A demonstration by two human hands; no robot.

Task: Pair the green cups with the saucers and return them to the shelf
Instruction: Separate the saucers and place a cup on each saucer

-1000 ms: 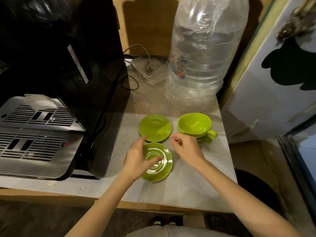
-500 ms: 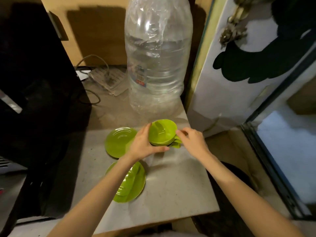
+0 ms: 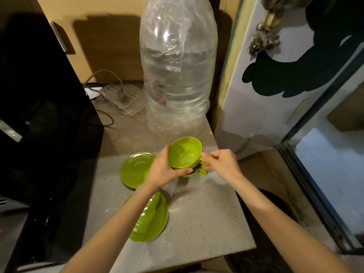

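Two green cups are stacked on the grey counter. My left hand [image 3: 163,171] grips the side of the top cup [image 3: 185,152], which is tilted and raised a little out of the lower cup [image 3: 197,172]. My right hand [image 3: 222,164] pinches the handles at the cups' right side. One green saucer [image 3: 136,169] lies flat just left of the cups. A second saucer [image 3: 153,219] lies nearer to me, partly hidden under my left forearm.
A large clear plastic water bottle [image 3: 177,71] stands right behind the cups. A black coffee machine [image 3: 39,115] fills the left side. Cables and a power strip [image 3: 120,97] lie at the back. A white door [image 3: 275,85] borders the counter [image 3: 206,223] on the right.
My hands left the near saucer and went to the stacked cups. The left hand has taken the top cup and lifted it slightly; my view has swung to the right.
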